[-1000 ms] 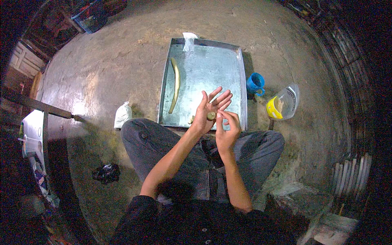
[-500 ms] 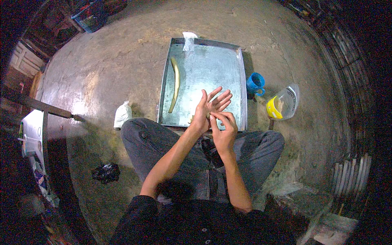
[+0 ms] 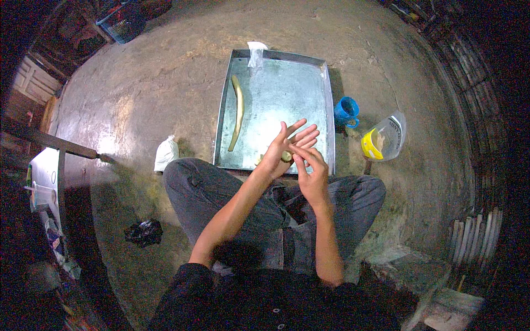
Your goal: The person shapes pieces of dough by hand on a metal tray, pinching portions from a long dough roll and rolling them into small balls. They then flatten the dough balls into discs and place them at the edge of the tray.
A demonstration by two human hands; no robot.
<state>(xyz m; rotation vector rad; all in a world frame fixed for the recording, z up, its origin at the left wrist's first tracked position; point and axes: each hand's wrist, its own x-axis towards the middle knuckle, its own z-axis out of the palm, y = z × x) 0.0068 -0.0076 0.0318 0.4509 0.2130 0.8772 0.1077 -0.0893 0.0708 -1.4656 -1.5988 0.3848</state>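
Observation:
My left hand point(image 3: 287, 144) is palm up over the near part of a metal tray point(image 3: 220, 121), fingers spread, with a small pale, round piece point(image 3: 286, 156) at its palm. My right hand point(image 3: 312, 171) touches that palm with the index finger, thumb just below and other fingers curled; whether anything is between them is unclear. A long pale yellow-green strip point(image 3: 238, 110) lies along the tray's left side. Small pieces point(image 3: 258, 161) near the left wrist are partly hidden. A white translucent bag point(image 3: 255, 53) hangs over the far rim.
A blue mug point(image 3: 345, 112) and a clear container with a yellow band point(image 3: 373, 144) stand right of the tray on concrete floor. A white sack point(image 3: 166, 153) and black plastic point(image 3: 143, 231) lie leftward. A wooden beam point(image 3: 77, 150) juts from the left; my crossed legs frame the near side.
Both hands have shifted a little to the right. My right index finger has reached farther up the left palm, and the round piece, mostly covered half a second ago, shows again.

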